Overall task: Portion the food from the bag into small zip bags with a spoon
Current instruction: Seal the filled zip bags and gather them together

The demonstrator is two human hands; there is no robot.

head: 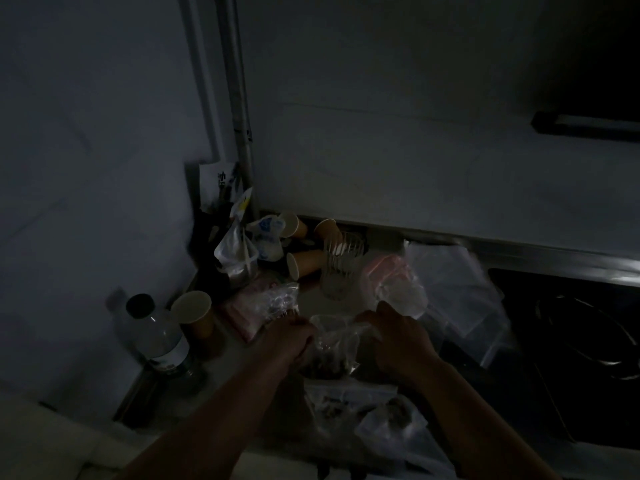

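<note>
Dim counter. Small zip bag (330, 348) with dark food just in front of wire cup holder (341, 263), pinched at left edge by left hand (289, 336), at right edge by right hand (398, 341).

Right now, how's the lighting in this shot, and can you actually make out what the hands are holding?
Head view: very dim and underexposed, with wide-angle bending at the edges. Both hands, left hand and right hand, hold a clear bag with dark contents; exact grip is unclear. Faint highlights show on the bottle and paper cup. No spoon discernible.
</note>
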